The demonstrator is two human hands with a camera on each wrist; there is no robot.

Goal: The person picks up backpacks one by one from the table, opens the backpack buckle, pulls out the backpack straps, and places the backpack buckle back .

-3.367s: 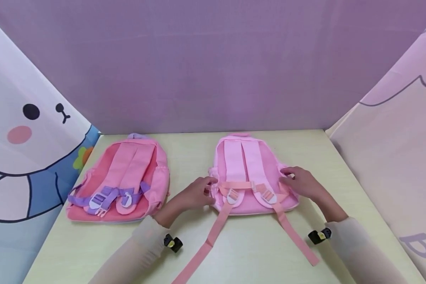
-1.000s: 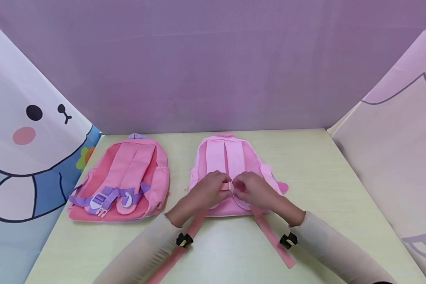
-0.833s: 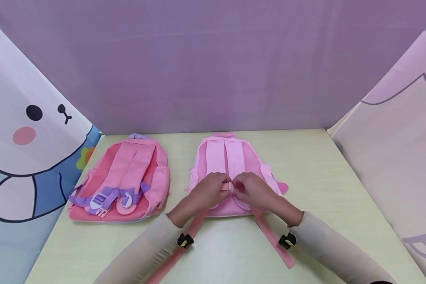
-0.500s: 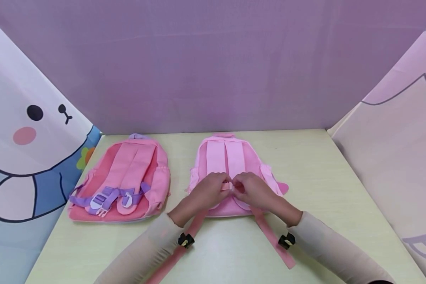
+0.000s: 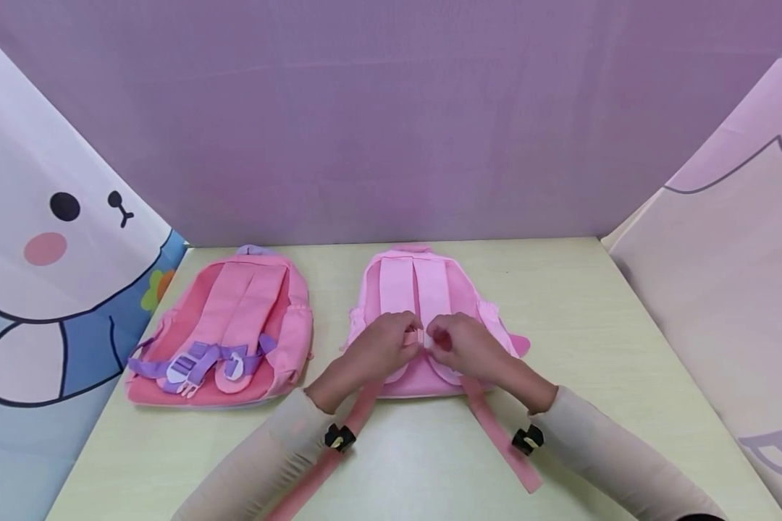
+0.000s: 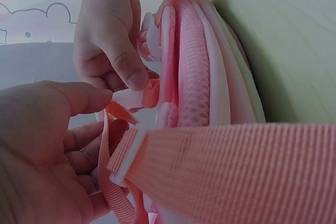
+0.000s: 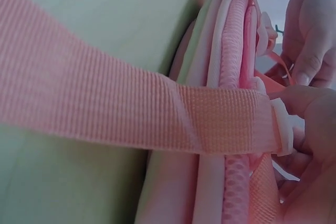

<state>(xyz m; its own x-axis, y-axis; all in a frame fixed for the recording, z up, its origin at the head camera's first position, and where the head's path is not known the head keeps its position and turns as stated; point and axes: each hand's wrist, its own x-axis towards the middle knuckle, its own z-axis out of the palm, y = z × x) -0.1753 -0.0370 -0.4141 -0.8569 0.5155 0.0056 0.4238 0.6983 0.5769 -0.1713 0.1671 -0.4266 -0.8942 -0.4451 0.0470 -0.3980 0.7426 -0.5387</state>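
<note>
A light pink backpack (image 5: pixel 399 282) lies on the table with its shoulder straps facing up. Across those straps runs a peach chest strap with a white side-release buckle (image 5: pixel 427 339). My left hand (image 5: pixel 381 351) pinches the strap by the buckle's left end, and my right hand (image 5: pixel 469 349) pinches its right end. Fingers partly cover the buckle, so I cannot tell whether its halves are locked together. In the left wrist view, a wide peach webbing strap (image 6: pixel 236 166) crosses in front of my left hand. The right wrist view has a similar webbing strap (image 7: pixel 105 98) beside my right hand.
To the left lies a coral-pink backpack (image 5: pixel 234 311) with purple straps (image 5: pixel 202 358) and white buckles. Two loose peach strap ends (image 5: pixel 505 441) trail toward the table's front. A purple panel (image 5: pixel 391 130) stands behind the pale table (image 5: pixel 560 304), with printed cloths at both sides.
Since the oldest frame, the light pink backpack has shifted left and both hands have moved from its sides to the chest buckle. Over the last second the hands have barely moved, rising slightly.
</note>
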